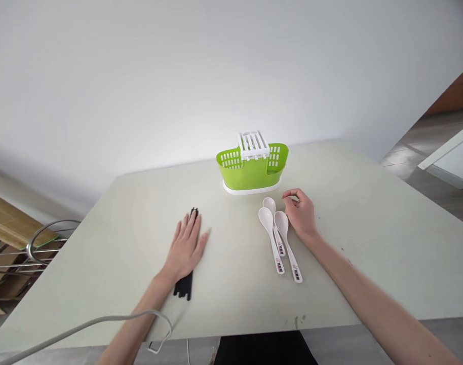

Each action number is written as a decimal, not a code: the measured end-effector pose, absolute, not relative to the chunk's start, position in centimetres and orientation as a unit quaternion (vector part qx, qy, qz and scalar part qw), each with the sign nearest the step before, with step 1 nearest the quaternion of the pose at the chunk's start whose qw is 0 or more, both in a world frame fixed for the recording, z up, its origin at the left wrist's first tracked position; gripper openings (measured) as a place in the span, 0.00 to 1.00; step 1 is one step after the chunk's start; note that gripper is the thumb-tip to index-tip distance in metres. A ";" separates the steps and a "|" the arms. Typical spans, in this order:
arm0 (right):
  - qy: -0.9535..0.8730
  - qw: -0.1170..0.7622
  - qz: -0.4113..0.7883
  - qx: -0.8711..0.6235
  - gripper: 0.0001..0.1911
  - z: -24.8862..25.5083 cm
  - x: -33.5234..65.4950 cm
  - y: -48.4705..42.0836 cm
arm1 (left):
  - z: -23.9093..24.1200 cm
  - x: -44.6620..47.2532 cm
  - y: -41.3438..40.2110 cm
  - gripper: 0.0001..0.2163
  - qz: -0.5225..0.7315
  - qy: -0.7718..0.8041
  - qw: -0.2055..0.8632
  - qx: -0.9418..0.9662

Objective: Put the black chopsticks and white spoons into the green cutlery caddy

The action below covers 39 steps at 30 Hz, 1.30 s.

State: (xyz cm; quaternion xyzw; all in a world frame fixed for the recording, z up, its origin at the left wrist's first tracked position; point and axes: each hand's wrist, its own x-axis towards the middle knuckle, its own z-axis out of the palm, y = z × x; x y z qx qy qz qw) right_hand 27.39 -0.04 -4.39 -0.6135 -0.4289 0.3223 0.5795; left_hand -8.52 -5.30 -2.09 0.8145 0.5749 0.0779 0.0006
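- My right grip (302,215), loosely curled and empty, sits just right of three white plastic spoons (279,238), whose handles point toward me.
- My left grip (186,248) lies flat and open on thin black chopsticks (184,288).

Green slotted cutlery caddy (252,175) stands upright at the far middle of the pale surface (368,243), on a white base. A white slotted insert (253,143) sits across its top centre. Plain white wall (178,76) behind. White cable (94,320) trails over the near left edge. Off the left edge: metal wire rack (30,242) and tan panel (7,218). Grey floor (436,137) at right.
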 end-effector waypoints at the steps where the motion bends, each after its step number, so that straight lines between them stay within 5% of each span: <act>1: -0.429 0.579 0.323 -0.614 0.03 -4.4 27.4 0.0 | -2.3 -7.0 -5.4 0.32 0.083 0.570 -0.003 0.817; 13: -0.427 0.570 0.336 -0.617 0.03 -4.1 27.5 -0.1 | -3.2 4.7 -6.6 0.31 0.134 0.554 0.024 0.821; 22: -0.425 0.568 0.333 -0.621 0.04 -4.0 27.4 -0.1 | -2.2 2.6 -4.1 0.27 0.278 0.553 0.192 0.762; 39: -0.406 0.579 0.361 -0.608 0.04 -4.8 27.9 0.1 | -0.4 0.2 1.6 0.10 0.404 0.565 0.308 0.650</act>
